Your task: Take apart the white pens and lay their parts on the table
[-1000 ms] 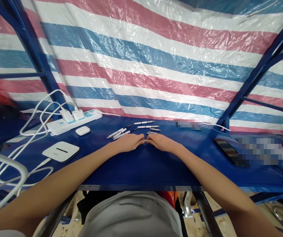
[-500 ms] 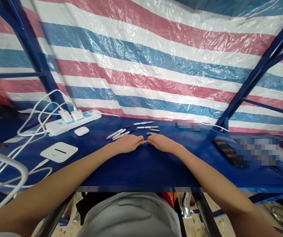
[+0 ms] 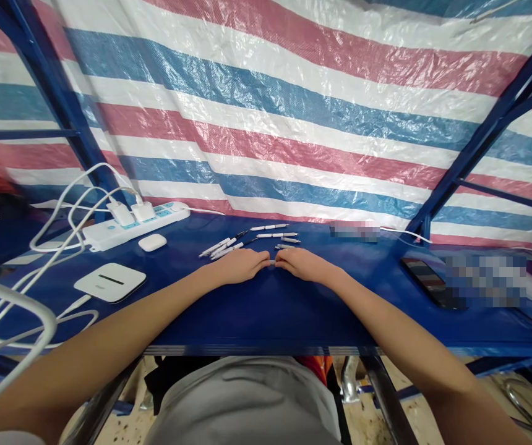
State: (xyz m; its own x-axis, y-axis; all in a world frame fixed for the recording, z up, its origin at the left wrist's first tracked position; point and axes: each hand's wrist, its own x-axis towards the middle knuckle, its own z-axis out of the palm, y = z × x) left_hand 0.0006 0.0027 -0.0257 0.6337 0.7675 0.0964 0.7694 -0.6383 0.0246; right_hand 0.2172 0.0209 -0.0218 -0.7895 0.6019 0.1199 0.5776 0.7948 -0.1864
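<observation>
**item 1:** a short, pale, slender piece (image 3: 272, 262), too small to identify further. it sits between the two hands, at the fingertips, just above the blue table's surface or resting on it; which of these cannot be told. its long axis appears to run left to right, end towards each hand. which way its ends point cannot be told.

**hands:** the left hand (image 3: 240, 266) lies at 9 o'clock from the piece and the right hand (image 3: 305, 264) at 3 o'clock. both are flat, palms down, narrowly spaced, with fingers reaching towards each other. the fingertips (image 3: 266, 262) touch the piece from either side; how firmly they hold it cannot be told.

**nearby:** white ballpoint pens with dark tips (image 3: 270, 235) lie in a loose row at 12 o'clock, roughly left to right, just beyond the fingers. a fanned cluster of similar white pens (image 3: 219, 248) lies at 10 o'clock, near the left hand.

**further out:** a white oblong multi-socket power strip (image 3: 136, 225) with two white plugs sits at 10 o'clock, with a small white rounded earbud case (image 3: 152, 242) beside it. a flat white square device (image 3: 109, 282) lies at 9 o'clock. a black smartphone (image 3: 426, 282) lies at 3 o'clock. all rest on a blue tarpaulin-covered table (image 3: 266, 315), before a red, white and blue striped plastic tarpaulin (image 3: 266, 111).
</observation>
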